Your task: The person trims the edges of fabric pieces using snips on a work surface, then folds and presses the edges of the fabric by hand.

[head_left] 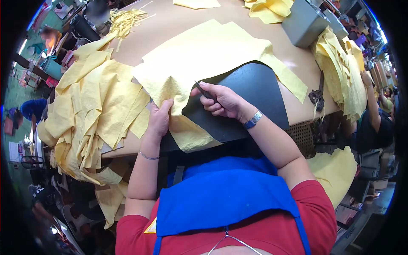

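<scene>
A large pale yellow sheet (212,51), leather-like, lies across the table and over part of a black board (255,93). My left hand (160,115) grips its near edge, thumb on top, and the sheet is bunched up there. One corner hangs toward me over the board's front edge. In my right hand (223,101) is a small dark knife (207,91), its pointed tip up and to the left near the sheet's edge. The fingers are wrapped round the handle. Whether the tip touches the sheet I cannot tell.
A big heap of yellow pieces (93,97) droops over the table's left edge. Thin yellow strips (125,21) lie at the back left. A grey metal box (305,23) stands back right, beside more hanging yellow pieces (340,68). Other people are around the table (144,25).
</scene>
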Demonstrator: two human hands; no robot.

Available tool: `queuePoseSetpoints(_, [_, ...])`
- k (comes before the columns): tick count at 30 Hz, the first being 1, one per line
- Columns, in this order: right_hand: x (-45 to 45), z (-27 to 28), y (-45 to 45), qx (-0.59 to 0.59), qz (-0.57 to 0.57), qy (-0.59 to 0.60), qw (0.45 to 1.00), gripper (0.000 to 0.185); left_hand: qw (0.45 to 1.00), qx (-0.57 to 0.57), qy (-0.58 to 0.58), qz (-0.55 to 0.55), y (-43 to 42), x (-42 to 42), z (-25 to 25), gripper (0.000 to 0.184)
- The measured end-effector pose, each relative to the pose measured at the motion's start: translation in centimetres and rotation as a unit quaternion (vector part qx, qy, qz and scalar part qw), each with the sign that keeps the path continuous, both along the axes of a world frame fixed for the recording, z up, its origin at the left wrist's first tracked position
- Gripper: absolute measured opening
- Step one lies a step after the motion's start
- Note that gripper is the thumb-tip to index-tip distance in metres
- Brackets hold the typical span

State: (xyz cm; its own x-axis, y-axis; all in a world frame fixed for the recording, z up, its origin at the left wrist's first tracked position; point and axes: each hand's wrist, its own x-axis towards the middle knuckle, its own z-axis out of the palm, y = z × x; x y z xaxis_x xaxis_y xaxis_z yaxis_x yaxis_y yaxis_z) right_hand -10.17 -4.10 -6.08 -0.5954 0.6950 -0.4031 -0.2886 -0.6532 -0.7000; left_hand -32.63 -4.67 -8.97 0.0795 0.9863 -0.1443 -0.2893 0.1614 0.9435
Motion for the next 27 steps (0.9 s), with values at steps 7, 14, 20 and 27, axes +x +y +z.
queuePoseSetpoints(7, [0.42, -0.09, -0.34, 0.029, 0.001, -0.002, 1.0, 0.034, 1.0, -0.003, -0.011, 0.01, 0.02, 0.03, -0.2, 0.025])
queuePoseSetpoints(14, [-0.08, -0.02, 0.09, 0.006, 0.015, 0.003, 1.0, 0.035, 1.0, 0.007, 0.015, -0.002, 0.05, -0.11, -0.09, 0.025])
queuePoseSetpoints(20, [0.5, 0.06, -0.73, 0.029, 0.004, -0.013, 0.999, 0.036, 1.0, 0.008, 0.0, 0.008, 0.06, -0.03, -0.26, 0.027])
queuePoseSetpoints(27, [-0.12, -0.36, -0.07, 0.034, 0.022, -0.003, 0.999, 0.036, 1.0, 0.023, 0.001, -0.006, 0.14, 0.15, -0.04, 0.027])
